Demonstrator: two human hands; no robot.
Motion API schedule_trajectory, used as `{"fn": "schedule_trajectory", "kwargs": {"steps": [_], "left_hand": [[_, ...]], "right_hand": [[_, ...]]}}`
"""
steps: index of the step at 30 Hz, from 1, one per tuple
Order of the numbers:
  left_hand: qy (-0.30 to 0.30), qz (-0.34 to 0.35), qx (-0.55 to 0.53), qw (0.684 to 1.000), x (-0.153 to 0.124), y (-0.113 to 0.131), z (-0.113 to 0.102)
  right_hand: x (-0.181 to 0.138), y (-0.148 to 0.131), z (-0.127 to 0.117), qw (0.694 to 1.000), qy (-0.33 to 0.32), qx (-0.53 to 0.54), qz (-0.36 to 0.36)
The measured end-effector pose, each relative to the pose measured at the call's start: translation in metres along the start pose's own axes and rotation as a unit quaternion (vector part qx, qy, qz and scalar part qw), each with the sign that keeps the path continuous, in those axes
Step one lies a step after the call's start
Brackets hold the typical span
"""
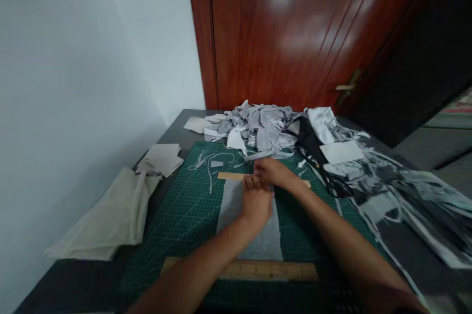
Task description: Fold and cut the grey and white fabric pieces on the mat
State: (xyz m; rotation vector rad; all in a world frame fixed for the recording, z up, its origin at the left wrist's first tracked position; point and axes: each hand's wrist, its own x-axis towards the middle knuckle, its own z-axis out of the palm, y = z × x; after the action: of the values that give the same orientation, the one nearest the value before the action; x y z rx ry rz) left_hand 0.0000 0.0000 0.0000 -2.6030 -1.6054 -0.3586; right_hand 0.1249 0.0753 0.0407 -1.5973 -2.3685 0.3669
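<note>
A grey fabric piece [258, 242] lies on a green cutting mat [184, 215]. My left hand [256, 203] rests on the cloth with its fingers stretched toward a wooden ruler [230, 175] across the far end. My right hand [272, 172] sits on that far ruler beside the left fingertips, fingers curled; whether it holds anything is hidden. A second wooden ruler [273, 270] lies across the near end of the cloth, under my forearms.
A heap of grey and white fabric scraps [258, 129] fills the table's far side, with more strips and dark cloth [387, 181] to the right. Folded cream cloth [110, 215] lies at the left. A white wall stands left and a red-brown door [295, 33] behind.
</note>
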Motion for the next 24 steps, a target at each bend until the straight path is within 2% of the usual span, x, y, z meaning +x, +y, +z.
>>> {"fn": "schedule_trajectory", "kwargs": {"steps": [5, 11, 20, 24], "left_hand": [[0.028, 0.0, 0.0, 1.0, -0.004, 0.001, 0.006], [0.011, -0.006, -0.009, 1.0, -0.004, 0.001, 0.006], [0.011, -0.014, -0.026, 0.999, -0.004, 0.002, 0.007], [0.017, -0.013, -0.023, 1.0, -0.003, 0.003, 0.01]], "right_hand": [[0.007, -0.004, 0.009, 1.0, 0.008, 0.017, 0.003], [0.018, -0.003, 0.017, 0.999, 0.009, 0.039, 0.007], [0.015, -0.003, 0.005, 0.999, -0.018, 0.012, 0.025], [0.018, -0.008, 0.008, 0.999, -0.017, -0.002, 0.031]]}}
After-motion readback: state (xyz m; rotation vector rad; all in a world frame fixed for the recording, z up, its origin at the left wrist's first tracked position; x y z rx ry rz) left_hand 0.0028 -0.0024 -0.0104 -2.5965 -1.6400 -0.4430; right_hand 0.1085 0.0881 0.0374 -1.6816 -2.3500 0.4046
